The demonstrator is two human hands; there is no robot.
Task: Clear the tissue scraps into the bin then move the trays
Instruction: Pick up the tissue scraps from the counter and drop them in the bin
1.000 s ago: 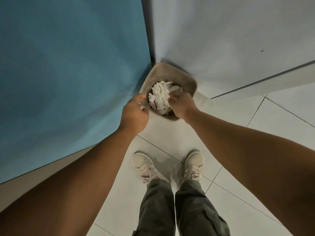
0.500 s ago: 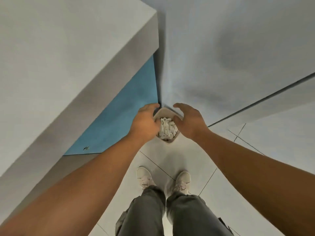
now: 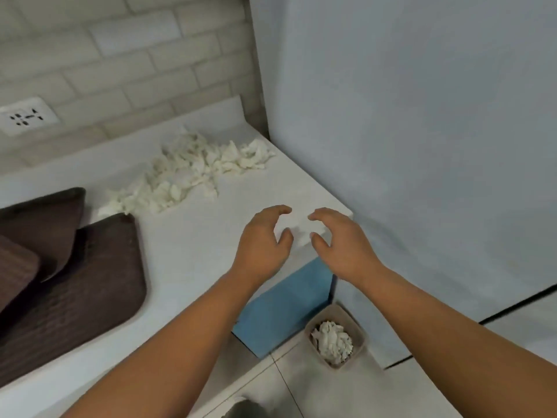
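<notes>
A heap of white tissue scraps (image 3: 193, 173) lies on the white counter (image 3: 193, 245) near the back right corner. Dark brown trays (image 3: 75, 285) overlap at the counter's left side. A small beige bin (image 3: 355, 327) stands on the floor by the counter's corner, with tissue scraps (image 3: 331, 342) inside. My left hand (image 3: 259, 245) and my right hand (image 3: 340, 245) hover over the counter's near right corner, fingers curled and apart, both holding nothing. They are nearer to me than the heap, a short distance from it.
A pale wall panel (image 3: 422, 146) rises right of the counter. Brick-pattern tiles and a white socket (image 3: 27, 116) line the back wall. The counter's side is blue (image 3: 286, 306). Pale floor tiles (image 3: 331, 393) surround the bin.
My hands have lifted away from the bin on the floor and come up over the counter's corner, empty. The view has swung up from the floor to the counter.
</notes>
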